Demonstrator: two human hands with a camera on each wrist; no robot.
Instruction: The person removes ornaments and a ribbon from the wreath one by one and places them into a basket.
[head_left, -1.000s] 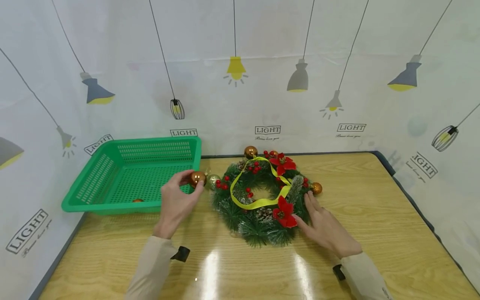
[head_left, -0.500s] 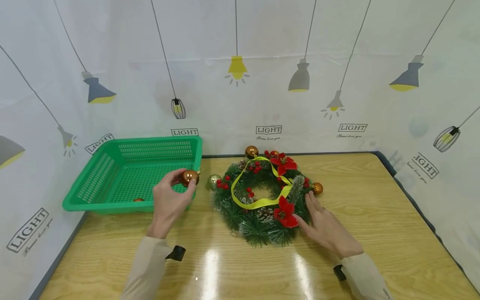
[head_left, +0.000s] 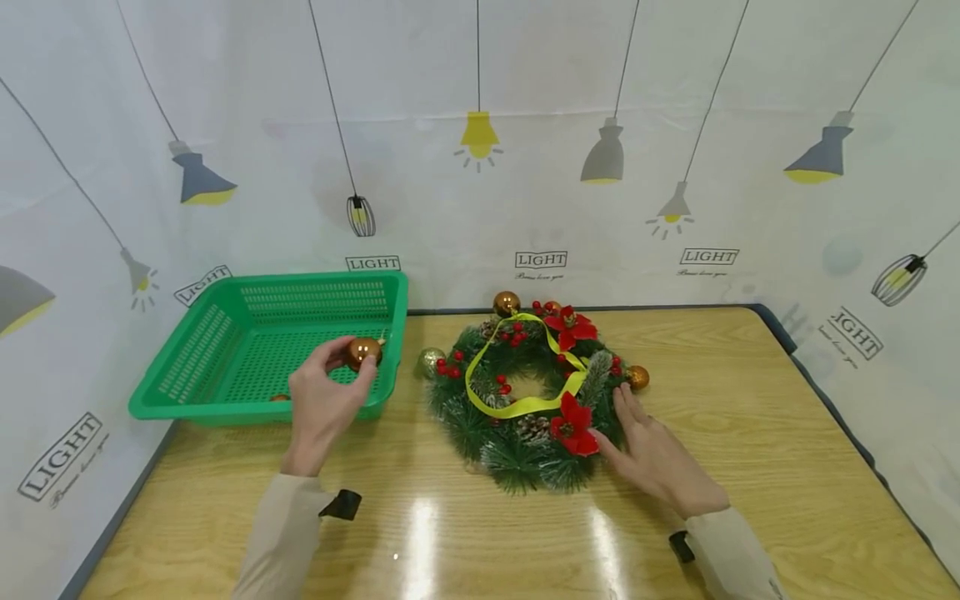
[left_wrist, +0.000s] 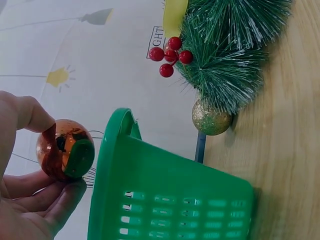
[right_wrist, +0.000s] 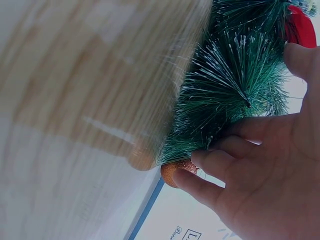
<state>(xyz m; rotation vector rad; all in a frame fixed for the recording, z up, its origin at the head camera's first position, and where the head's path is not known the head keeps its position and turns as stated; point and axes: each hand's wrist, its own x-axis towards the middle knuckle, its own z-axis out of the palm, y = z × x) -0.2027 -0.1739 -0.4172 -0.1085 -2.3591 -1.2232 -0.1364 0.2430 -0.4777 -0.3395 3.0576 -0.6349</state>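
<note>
The left hand pinches a shiny copper bauble between thumb and fingertips, holding it left of centre in the head view, above the near right corner of the green basket. Another small copper ball lies inside the basket by its front wall. The right hand lies with fingers straight and spread against the lower right edge of the wreath, gripping nothing; its fingertips press into the frosted needles beside a glittery orange ball. The wreath sits mid-frame on the wooden table, with a yellow ribbon, red flowers, and a gold glitter ball at its left edge.
</note>
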